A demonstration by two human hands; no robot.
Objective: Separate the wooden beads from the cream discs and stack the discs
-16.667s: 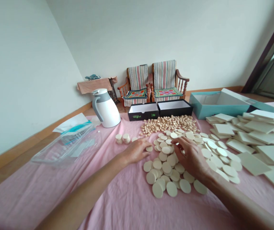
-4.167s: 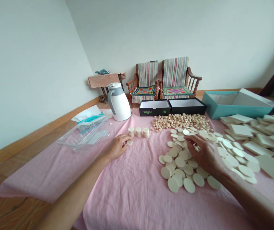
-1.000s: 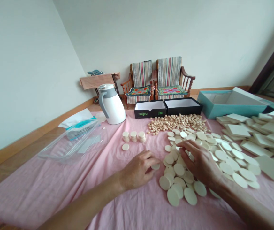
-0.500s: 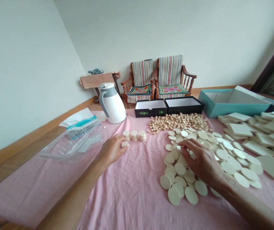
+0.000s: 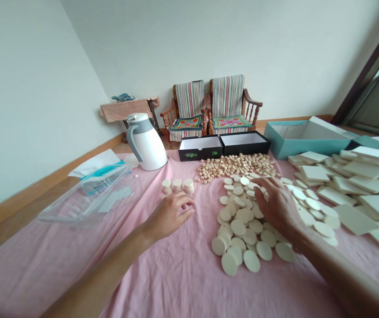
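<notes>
My left hand (image 5: 169, 215) hovers low over the pink cloth (image 5: 179, 278), fingers stretched out and apart, with nothing seen in it. Just beyond its fingertips stand three short stacks of small cream discs (image 5: 176, 184). My right hand (image 5: 277, 204) lies palm down on a wide heap of flat cream round discs (image 5: 239, 228), its fingertips resting on the smaller discs at the heap's far side. Behind the heap lies a pile of small tan wooden pieces (image 5: 236, 164).
A white jug (image 5: 145, 142) and two open black boxes (image 5: 200, 148) (image 5: 245, 142) stand at the back. A clear plastic container (image 5: 86, 195) lies at the left. Cream square tiles (image 5: 358, 194) and a teal box (image 5: 289, 142) fill the right. Two striped chairs (image 5: 206, 106) stand by the wall.
My left hand has drawn back from the small stacks toward the middle of the cloth. My right hand has slid further onto the far side of the disc heap.
</notes>
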